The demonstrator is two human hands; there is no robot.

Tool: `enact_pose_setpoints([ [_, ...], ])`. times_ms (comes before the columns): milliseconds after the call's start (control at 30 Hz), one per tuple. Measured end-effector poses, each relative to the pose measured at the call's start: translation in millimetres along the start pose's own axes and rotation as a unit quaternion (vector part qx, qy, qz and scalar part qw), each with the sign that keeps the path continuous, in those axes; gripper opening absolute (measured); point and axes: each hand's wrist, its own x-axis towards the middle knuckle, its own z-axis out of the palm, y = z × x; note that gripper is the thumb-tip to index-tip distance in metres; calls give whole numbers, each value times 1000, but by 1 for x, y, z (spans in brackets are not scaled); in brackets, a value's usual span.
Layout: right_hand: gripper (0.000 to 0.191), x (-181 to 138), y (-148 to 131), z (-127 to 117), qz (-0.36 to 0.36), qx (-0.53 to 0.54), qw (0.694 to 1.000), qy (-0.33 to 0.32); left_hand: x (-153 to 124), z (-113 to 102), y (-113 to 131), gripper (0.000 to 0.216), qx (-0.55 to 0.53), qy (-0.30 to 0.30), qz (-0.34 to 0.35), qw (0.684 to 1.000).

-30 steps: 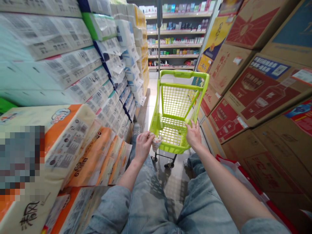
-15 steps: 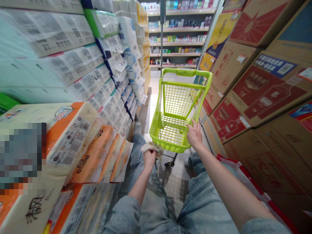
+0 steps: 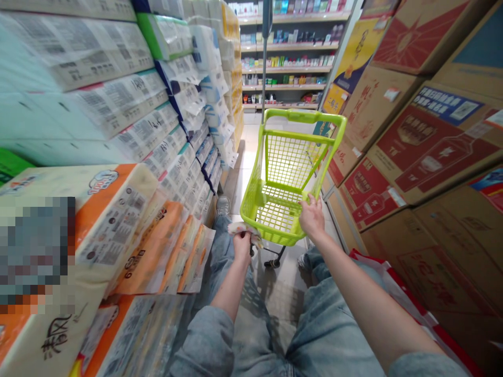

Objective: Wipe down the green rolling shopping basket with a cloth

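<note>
A lime-green plastic shopping cart [image 3: 293, 162] with a lattice basket stands on the floor in front of my legs, slightly tilted in view. My right hand [image 3: 312, 215] is closed over the basket's near right rim, thumb and fingers on either side of it. Bunched in my left hand [image 3: 241, 246] is a pale patterned cloth [image 3: 239, 227], near the front left corner of the basket. Whether the cloth touches the rim I cannot tell. Inside the basket only the green lattice shows.
Stacked tissue packs [image 3: 129, 110] line the left side, with an orange-and-cream pack [image 3: 118, 209] close by. Cardboard cartons [image 3: 428, 141] are piled on the right. A grey pole [image 3: 264, 73] rises behind the cart. Shelves of small goods [image 3: 288, 48] stand at the far end.
The cart's handle end has swung slightly to the right. My left hand has shifted a little with the cloth, which has changed shape. My right hand stays on the rim.
</note>
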Motion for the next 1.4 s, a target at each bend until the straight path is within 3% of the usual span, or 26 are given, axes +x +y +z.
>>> enact_pose_setpoints([
  [300,42,-2,-4,4,-15,-1,1000,21,13,7,-3,10,128,55,65,988],
  [600,43,-5,-3,1,2,-8,1000,13,5,-3,3,16,198,50,107,973],
  [867,43,-8,-7,3,7,11,1000,14,-11,2,-12,28,56,9,58,997],
  [1067,42,-6,-7,6,-1,16,1000,19,-5,5,-4,36,-97,-25,-42,994],
  [1267,40,-6,-8,7,-1,19,999,26,1,2,-3,43,-103,-68,-61,990],
  [1400,40,-6,-10,8,0,11,1000,26,10,0,1,38,-23,-49,3,999],
])
